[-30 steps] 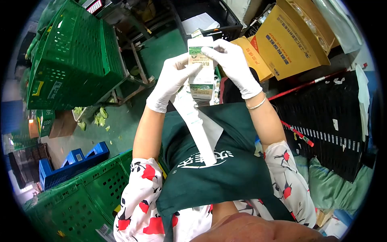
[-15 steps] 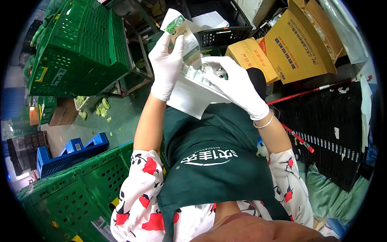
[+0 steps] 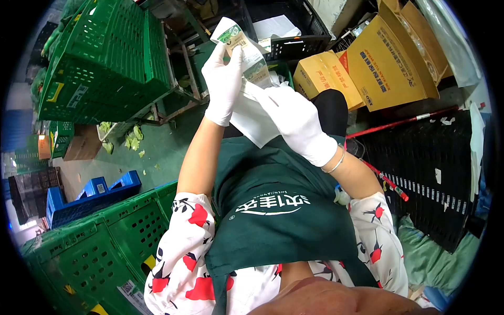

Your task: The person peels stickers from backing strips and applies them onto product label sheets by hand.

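Note:
In white gloves, both my hands are raised in front of the dark green apron (image 3: 283, 226). Thumb and fingers of my left hand (image 3: 223, 84) pinch a strip of green-and-white printed labels (image 3: 254, 65), whose top end curls above the fingertips. My right hand (image 3: 299, 121) is closed on the folded part of the same strip, close to the left palm. Plain white backing paper (image 3: 254, 123) hangs below and between the hands. The right fingertips partly cover the fold.
Green crates (image 3: 100, 58) stand at upper left, and more green crates (image 3: 126, 236) at lower left beside a blue pallet (image 3: 94, 197). A black crate (image 3: 294, 47) is ahead. Cardboard boxes (image 3: 386, 63), a red pole (image 3: 404, 122) and stacked black crates (image 3: 420, 163) are at right.
The strip was first stretched between both hands. My left hand then lifted its end up and left; since then my right hand has moved left and closed over the fold.

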The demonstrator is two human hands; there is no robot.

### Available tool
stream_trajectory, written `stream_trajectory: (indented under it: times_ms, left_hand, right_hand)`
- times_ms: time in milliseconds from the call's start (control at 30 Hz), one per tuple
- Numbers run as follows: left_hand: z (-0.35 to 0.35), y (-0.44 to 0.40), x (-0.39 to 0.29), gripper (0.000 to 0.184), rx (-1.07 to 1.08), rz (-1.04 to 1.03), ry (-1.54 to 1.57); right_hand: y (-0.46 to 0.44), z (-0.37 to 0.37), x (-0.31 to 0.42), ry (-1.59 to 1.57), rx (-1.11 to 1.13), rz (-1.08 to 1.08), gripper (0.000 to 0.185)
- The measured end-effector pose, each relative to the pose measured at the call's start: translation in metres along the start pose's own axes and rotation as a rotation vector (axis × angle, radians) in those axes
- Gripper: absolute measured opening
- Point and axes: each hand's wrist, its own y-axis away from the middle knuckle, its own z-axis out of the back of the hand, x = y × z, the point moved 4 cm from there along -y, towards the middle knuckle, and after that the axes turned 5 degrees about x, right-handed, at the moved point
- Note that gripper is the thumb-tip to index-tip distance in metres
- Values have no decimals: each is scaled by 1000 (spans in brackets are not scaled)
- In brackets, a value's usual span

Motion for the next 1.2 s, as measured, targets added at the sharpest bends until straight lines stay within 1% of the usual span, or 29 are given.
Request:
stream_trajectory:
  times_ms: [100,133,167,200,233,267,300,333,400,433,467,533,567,600,633,667,700,733,767,800,833,867,900,1000,1033,1067,1133,1200]
  left_hand:
    - [1,-7,23,26,33,90,188]
    - [3,-9,31,26,47,116,265]
    - [4,-10,37,26,116,114,296]
    - [5,-8,36,29,240,193,338]
    - [4,-5,24,32,335,268,427]
    - [2,0,13,34,434,342,516]
    - [1,3,9,40,510,325,485]
    - [-1,6,1,42,599,332,493]
    - [-7,14,-4,44,701,389,489]
    - [-9,17,-5,44,769,398,480]
    - [-11,22,-8,45,781,408,515]
    - [-15,26,-11,43,837,387,463]
    - [-14,27,-9,39,838,479,512]
    - [-14,25,-5,37,799,495,550]
    - [-15,21,3,35,760,511,590]
    - [-16,18,11,33,721,526,629]
    - [-16,15,10,32,685,540,668]
    - [-14,14,9,31,655,521,603]
    - [-12,13,6,31,625,501,540]
    - [-11,13,3,31,593,482,478]
    - [-14,11,15,31,601,415,472]
    - [-15,12,18,30,610,376,389]
    - [-18,13,17,30,619,353,397]
    - [-27,19,12,31,661,342,409]
    - [-29,21,9,31,669,359,418]
    - [-30,23,5,31,674,376,426]
    - [-29,23,0,31,676,365,412]
    - [-25,21,1,32,689,347,364]
  right_hand:
    - [9,12,-1,-242,-234,184,44]
    - [11,21,-7,-406,-315,115,38]
    - [12,25,-16,-666,-366,-141,31]
    - [8,33,-21,-920,-413,-405,24]
    - [2,40,-32,-1061,-308,-518,21]
    - [0,42,-51,-1198,-203,-631,21]
    - [-2,37,-73,-1087,-54,-600,28]
    - [-2,20,-93,-1119,40,-686,32]
    - [-12,8,-103,-1107,187,-730,35]
    - [-15,3,-104,-1141,241,-719,36]
    - [-17,-2,-102,-1178,298,-706,38]
    - [-20,-13,-97,-1109,365,-586,34]
    - [-18,-21,-96,-1099,409,-527,33]
    - [-20,-21,-90,-1089,453,-467,32]
    - [-20,-7,-77,-1089,646,-505,34]
    - [-15,-16,-77,-910,712,-348,38]
    - [-11,-19,-76,-796,697,-269,42]
    - [-9,-19,-74,-681,680,-194,46]
    - [-6,-19,-83,-669,685,-334,48]
    - [-13,-12,-88,-778,383,-367,39]
    - [-9,-5,-96,-949,252,-554,37]
    - [-5,2,-102,-1115,112,-738,35]
    - [-7,5,-105,-1054,9,-688,28]
    - [-13,-4,-93,-1086,-39,-698,26]
    - [-14,-12,-95,-1022,-33,-694,26]
    - [-15,-16,-96,-812,-23,-637,30]
    - [-17,-19,-95,-611,-33,-638,31]
    - [-17,-16,-95,-636,-7,-673,30]
